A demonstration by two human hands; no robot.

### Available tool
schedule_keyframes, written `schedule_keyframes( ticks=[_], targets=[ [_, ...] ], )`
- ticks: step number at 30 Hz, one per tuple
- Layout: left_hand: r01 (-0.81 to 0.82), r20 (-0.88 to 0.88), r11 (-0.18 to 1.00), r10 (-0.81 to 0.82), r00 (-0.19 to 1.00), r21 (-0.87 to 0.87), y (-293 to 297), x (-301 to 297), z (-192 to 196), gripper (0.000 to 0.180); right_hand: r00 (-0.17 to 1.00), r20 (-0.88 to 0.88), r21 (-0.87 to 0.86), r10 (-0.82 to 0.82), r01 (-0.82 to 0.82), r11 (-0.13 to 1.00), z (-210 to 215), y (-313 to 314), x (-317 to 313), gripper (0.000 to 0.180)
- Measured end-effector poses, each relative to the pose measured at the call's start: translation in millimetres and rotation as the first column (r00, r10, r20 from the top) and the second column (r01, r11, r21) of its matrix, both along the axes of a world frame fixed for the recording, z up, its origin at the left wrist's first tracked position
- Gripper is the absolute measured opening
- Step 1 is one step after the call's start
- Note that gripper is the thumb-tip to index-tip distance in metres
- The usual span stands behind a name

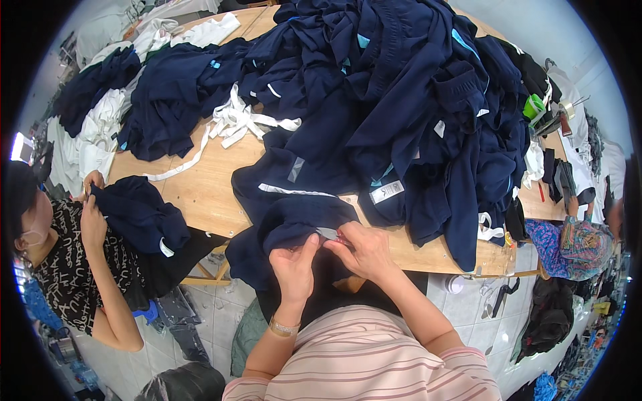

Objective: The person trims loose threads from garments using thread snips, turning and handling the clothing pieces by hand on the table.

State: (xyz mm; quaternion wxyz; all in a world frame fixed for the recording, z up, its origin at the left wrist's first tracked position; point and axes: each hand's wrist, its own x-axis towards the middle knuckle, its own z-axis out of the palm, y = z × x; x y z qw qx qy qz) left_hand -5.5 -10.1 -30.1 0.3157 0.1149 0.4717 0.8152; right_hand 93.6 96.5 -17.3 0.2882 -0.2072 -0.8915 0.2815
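Navy garment (294, 224) at the near edge of the surface (200, 194), bunched up between both hands. Left hand (294, 267) pinching the fabric taut, right hand (364, 250) gripping a small grey tool (328, 232), probably trimming threads. White rectangular label (387, 192) just beyond, on the big navy pile (401, 100).

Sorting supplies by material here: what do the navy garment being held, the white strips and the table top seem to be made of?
The navy garment, pinched by the left hand and right hand, looks like soft matte knit cloth: it folds limply. The white strips seem woven or knit tape, flat and floppy. The table top looks like pale plywood or laminate, smooth with faint grain; which one is unclear.
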Motion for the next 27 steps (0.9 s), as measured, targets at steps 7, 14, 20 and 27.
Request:
schedule_keyframes(
  ticks=[7, 14, 20, 27],
  targets=[
    [0.001, -0.023, 1.000, -0.001, 1.000, 0.016, 2.1, 1.3, 5.9, 0.012, 0.997, -0.025, -0.114, -0.069, 0.066, 0.991, -3.1, 0.7, 1.8, 0.030],
    [0.010, 0.079, 0.998, -0.015, 0.997, 0.063, -0.5, -0.5, 7.3, 0.009, 1.000, -0.020, -0.044, -0.013, 0.012, 0.999, -1.3, 2.1, -1.8, 0.032],
    [0.050, 0.205, 0.995, -0.066, 0.976, 0.082, 2.6, -1.0, 12.5, 0.015, 0.952, -0.290, -0.330, -0.102, 0.001, 0.944, 15.3, -7.3, -17.3, 0.023],
    [0.067, 0.226, 0.997, -0.076, 0.971, 0.047, 1.2, -3.3, 5.8, 0.013, 0.965, -0.238, -0.279, 0.105, -0.172, 0.945, -0.4, 0.3, -32.2, 0.019]
  ],
)
